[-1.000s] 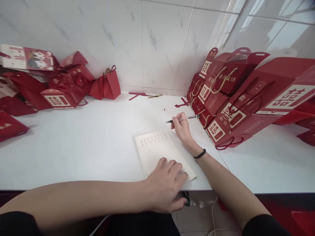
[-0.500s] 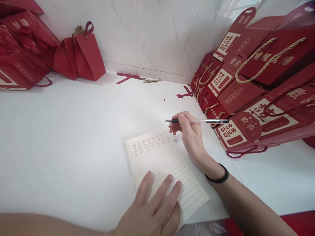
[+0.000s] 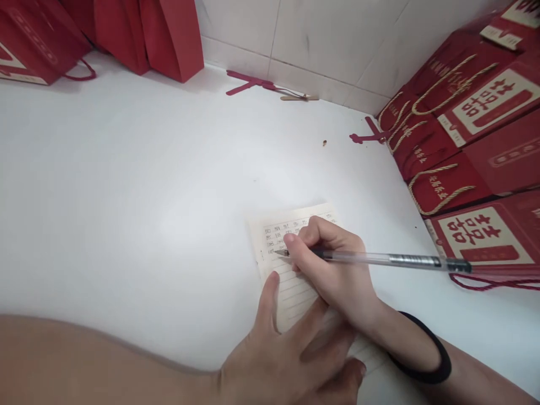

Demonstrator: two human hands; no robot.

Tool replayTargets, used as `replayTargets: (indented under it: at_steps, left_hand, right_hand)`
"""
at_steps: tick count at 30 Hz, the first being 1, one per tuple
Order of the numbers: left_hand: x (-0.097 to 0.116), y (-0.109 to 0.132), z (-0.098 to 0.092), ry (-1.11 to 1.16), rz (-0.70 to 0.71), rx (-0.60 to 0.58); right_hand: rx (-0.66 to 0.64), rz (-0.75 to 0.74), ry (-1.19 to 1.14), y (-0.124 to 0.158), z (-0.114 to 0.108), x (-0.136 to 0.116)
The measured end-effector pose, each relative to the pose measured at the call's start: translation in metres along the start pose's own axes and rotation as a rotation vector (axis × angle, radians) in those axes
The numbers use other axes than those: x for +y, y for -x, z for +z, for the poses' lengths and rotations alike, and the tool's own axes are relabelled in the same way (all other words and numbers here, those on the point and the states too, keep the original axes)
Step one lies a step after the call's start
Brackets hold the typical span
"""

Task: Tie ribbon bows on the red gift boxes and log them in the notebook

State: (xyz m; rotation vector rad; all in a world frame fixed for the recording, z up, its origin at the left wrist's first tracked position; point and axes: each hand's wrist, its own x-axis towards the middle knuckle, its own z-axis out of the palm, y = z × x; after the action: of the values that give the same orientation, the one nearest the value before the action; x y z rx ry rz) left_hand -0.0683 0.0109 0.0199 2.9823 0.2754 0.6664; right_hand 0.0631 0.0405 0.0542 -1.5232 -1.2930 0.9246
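A lined sheet of paper (image 3: 291, 284) lies on the white table, with rows of small handwritten figures near its top; they are too small to read surely. My left hand (image 3: 295, 354) rests flat on the lower part of the sheet, fingers spread. In my right hand (image 3: 337, 264) a clear pen (image 3: 379, 259) with a black grip is pinched, its tip at the left end of the lowest written row. Whether the tip touches the paper I cannot tell. My right hand covers part of the writing and lies close above my left fingers. A black band (image 3: 442, 360) circles my right wrist.
Red gift bags and boxes (image 3: 476, 219) with gold cord handles are stacked at the right. More red bags (image 3: 169, 39) stand at the back left. Red ribbon-like strips (image 3: 251, 82) and a small brown bit (image 3: 324, 143) lie near the tiled wall (image 3: 316, 45).
My right hand has come down and left from beside the sheet, bringing the pen tip to the written rows. The view has tilted down and closer. My left hand stays on the sheet.
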Motion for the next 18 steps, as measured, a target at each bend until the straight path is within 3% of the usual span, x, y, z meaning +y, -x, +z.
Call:
replayTargets:
  at_steps: [8, 18]
  left_hand:
    - [0.0055, 0.0003, 0.0030, 0.060, -0.057, 0.025]
    - [0.0062, 0.0009, 0.0030, 0.106, -0.072, 0.012]
  right_hand:
    - [-0.020, 0.021, 0.185, -0.0015, -0.0003, 0.0004]
    - [-0.008, -0.007, 0.227, -0.0003, -0.0004, 0.0021]
